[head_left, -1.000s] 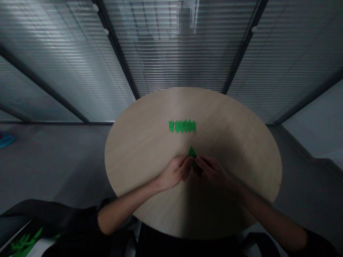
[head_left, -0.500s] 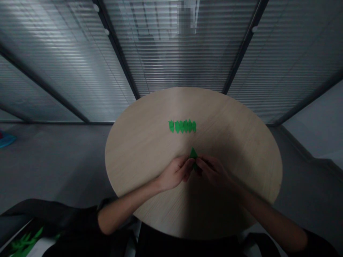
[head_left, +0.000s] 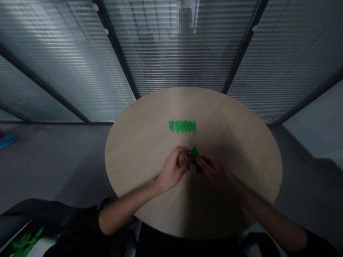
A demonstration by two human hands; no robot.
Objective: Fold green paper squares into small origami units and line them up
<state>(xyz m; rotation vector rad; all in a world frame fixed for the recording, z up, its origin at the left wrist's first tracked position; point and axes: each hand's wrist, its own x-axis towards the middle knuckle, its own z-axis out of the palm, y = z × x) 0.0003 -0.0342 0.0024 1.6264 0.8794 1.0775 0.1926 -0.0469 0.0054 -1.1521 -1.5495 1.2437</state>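
A small green piece with a pointed triangular top [head_left: 194, 151] is held up between my two hands over the near middle of the table. My right hand [head_left: 213, 167] pinches its lower right side between thumb and fingers. My left hand [head_left: 173, 169] has its fingers curled, and its thumb and fingertips meet the piece's left side. Fingers hide the piece's lower part. Beyond my hands, several green leaf-shaped pieces [head_left: 182, 126] lie side by side in a short row; the leftmost sits slightly apart.
The round wooden table [head_left: 134, 142] stands before a glass wall with blinds [head_left: 177, 64]. At the lower left, green leafy things [head_left: 26, 242] lie beside something white, partly cut off. A blue object [head_left: 7, 140] is on the floor at far left.
My left hand has shifted its grip, its index finger now lifted and curled. The green piece has risen slightly, showing more of its triangular top. The row has stayed still.
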